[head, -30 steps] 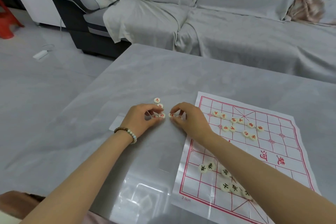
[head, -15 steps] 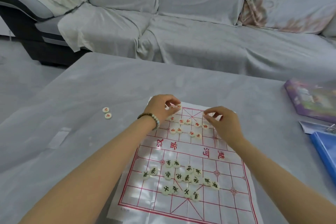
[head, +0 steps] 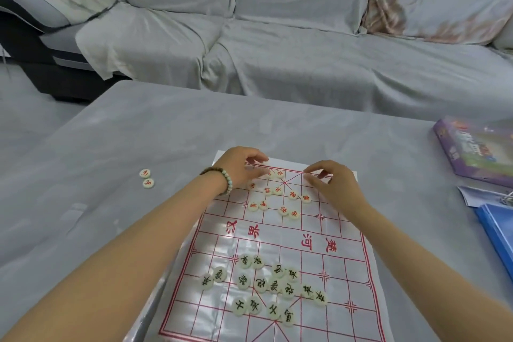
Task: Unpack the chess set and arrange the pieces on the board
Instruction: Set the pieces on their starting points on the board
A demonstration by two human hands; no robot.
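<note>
The plastic chess board (head: 344, 233) with a red grid lies on the table in front of me. Several red-lettered pieces (head: 292, 194) lie loose on its far half. Several black-lettered pieces (head: 261, 285) are clustered on the near half. Two more red pieces (head: 146, 178) lie off the board to the left. My left hand (head: 236, 168), with a bead bracelet, hovers over the far left corner, thumb and fingers parted, beside two red pieces (head: 274, 173). My right hand (head: 331, 184) hovers over the far right side with fingertips pinched together; the piece in them is hidden.
The grey table (head: 111, 175) stands in front of a covered grey sofa (head: 277, 58). A purple game box (head: 477, 147) lies at the far right, with a blue folder (head: 497, 230) and a paper (head: 477, 194) nearer along the right edge.
Both hands picked pieces from the table left of the board and carried them right to the board's far edge. My left hand's fingers have since parted. The view turned right.
</note>
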